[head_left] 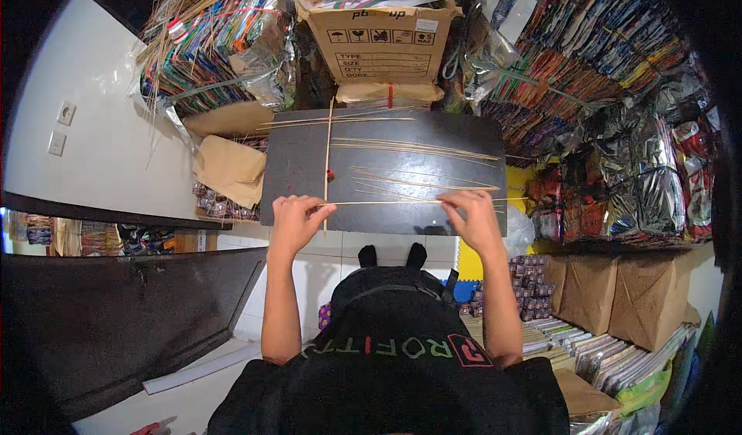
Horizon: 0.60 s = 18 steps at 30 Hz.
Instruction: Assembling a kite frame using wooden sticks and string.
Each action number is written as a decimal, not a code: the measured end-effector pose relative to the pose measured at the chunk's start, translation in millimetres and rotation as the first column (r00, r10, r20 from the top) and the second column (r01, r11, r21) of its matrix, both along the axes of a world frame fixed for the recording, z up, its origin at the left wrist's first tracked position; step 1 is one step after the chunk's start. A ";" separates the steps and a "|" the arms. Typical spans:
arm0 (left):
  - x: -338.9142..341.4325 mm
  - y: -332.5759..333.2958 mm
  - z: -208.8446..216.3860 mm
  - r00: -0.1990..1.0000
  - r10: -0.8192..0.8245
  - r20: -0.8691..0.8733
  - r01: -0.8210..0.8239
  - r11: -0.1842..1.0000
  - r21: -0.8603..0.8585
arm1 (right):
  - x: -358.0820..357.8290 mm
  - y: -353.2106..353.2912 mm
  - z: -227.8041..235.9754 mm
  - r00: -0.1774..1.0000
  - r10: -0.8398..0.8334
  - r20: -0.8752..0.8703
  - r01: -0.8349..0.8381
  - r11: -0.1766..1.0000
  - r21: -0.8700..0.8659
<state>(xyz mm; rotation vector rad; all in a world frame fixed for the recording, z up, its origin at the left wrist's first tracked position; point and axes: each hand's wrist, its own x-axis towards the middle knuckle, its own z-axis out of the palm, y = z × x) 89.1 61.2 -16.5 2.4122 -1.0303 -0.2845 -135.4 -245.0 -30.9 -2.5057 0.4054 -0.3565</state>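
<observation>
A packed storeroom here: a white wall (97, 79) to the left, a printed cardboard box (379, 52) beyond the worktop's far edge, and tall bundles of colourful folded packaging (564, 49) to the right. In the middle, the dark worktop (297, 153), and it's all thin sticks! Down by the near edge, the held stick (379, 202) lies stretched between two hands. The left hand (292, 224), at the near left corner, has thumb and forefinger closed on its left end; the right hand (474, 217), towards the near right corner, pinches it further along, thumb against forefinger. Running from beyond the far edge to the near one, a long crosswise stick (328, 145) stands left of centre, a small red object (330, 175) right beside it. More loose sticks (417, 149) spread towards the right edge, and another group (348, 120) hugs the far left corner.
</observation>
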 end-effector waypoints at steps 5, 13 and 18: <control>-20.0 -14.0 3.0 0.971 0.025 0.238 -0.056 0.991 0.125 | 11.4 20.3 0.7 0.998 0.065 -0.009 -0.064 0.997 0.039; -53.6 -55.4 -18.2 0.989 -0.135 0.052 0.139 0.988 -0.064 | 19.3 41.1 1.1 0.999 0.045 -0.015 -0.045 0.999 0.006; -62.7 -71.0 -10.9 1.000 -0.012 0.016 0.014 0.993 -0.113 | 17.0 48.5 1.4 0.996 -0.086 -0.031 0.090 0.986 0.140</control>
